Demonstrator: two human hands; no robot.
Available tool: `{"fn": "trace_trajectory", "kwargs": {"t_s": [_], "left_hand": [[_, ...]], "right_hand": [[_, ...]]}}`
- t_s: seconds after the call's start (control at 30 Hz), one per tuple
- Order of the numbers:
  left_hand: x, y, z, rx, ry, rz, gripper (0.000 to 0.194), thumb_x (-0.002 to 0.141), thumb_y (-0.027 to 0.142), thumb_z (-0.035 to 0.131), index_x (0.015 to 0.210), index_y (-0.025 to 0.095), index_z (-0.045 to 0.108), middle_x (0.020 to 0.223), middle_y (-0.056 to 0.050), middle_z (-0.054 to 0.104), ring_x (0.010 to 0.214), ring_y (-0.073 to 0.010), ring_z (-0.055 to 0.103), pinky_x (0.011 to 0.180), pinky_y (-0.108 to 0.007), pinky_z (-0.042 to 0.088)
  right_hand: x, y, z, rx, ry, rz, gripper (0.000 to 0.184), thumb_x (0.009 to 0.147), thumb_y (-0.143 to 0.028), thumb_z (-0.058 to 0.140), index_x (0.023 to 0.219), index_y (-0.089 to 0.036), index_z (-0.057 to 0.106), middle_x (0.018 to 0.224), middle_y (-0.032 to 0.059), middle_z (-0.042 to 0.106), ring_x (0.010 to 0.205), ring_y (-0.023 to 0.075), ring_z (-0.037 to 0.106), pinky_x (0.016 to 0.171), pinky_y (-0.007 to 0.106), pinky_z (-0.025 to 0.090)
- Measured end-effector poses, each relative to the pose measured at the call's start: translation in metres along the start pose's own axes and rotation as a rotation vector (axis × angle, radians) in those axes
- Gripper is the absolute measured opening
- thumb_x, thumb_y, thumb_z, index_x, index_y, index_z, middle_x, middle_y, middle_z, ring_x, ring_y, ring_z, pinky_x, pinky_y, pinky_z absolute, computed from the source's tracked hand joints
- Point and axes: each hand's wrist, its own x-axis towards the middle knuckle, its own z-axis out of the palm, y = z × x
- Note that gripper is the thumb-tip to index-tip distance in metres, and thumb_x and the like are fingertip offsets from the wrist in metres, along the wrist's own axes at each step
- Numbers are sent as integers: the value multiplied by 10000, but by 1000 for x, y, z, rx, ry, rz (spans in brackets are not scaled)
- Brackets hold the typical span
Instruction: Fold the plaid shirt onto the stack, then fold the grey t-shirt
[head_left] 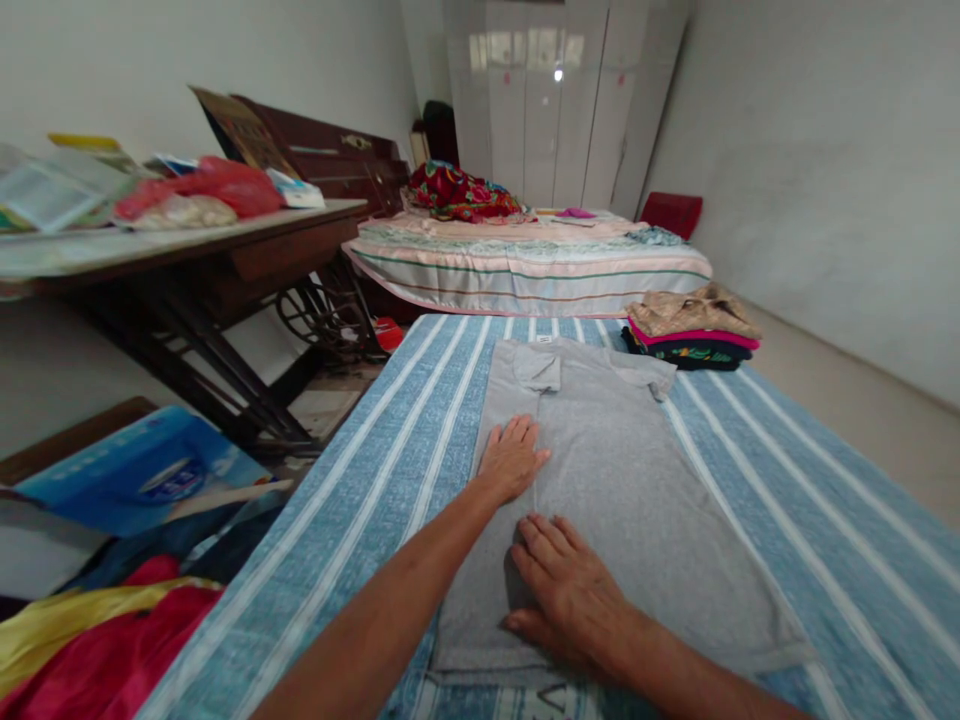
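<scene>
A grey T-shirt (637, 500) lies spread on a blue-and-white striped cloth (360, 510), its neck label at the far end. Its left side is folded inward, and that sleeve is turned back near the top. My left hand (514, 460) rests flat on the folded strip, fingers stretched out. Closer to the hem, my right hand (566, 590) lies over the same fold with its fingers extended and the thumb apart. Neither hand grips the fabric.
A stack of folded clothes (694, 330) sits at the far right of the striped surface. Beyond is a bed (525, 265) with a red floral bundle (465, 192). On the left stand a sewing machine table (300, 220), a blue box (150, 470) and loose clothes (112, 640).
</scene>
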Motion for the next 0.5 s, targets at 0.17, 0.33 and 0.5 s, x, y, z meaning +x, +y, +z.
{"fn": "trace_trajectory", "kwargs": {"t_s": [0.17, 0.33, 0.5], "left_hand": [[-13, 9, -9, -11, -28, 16, 597, 951, 502, 241, 1409, 132, 340, 1516, -123, 261, 1402, -250, 187, 1110, -482, 196], [-24, 15, -5, -5, -27, 42, 613, 947, 524, 235, 1405, 132, 345, 1517, -132, 254, 1405, -246, 184, 1116, -478, 189], [-26, 17, -10, -24, -29, 40, 604, 946, 523, 239, 1407, 148, 347, 1515, -123, 264, 1402, -247, 195, 1113, -477, 202]], "right_hand": [[-13, -10, 9, 16, 14, -103, 628, 876, -612, 467, 1296, -147, 483, 1395, 134, 432, 1299, 284, 355, 1093, 457, 286], [-17, -13, 44, -93, 319, -157, 590, 857, -637, 469, 1178, -149, 550, 1283, 139, 542, 1235, 285, 441, 1017, 457, 394], [-14, -16, 73, -251, 665, -245, 211, 926, -327, 472, 1018, -176, 588, 1109, 102, 644, 1099, 248, 567, 992, 419, 425]]}}
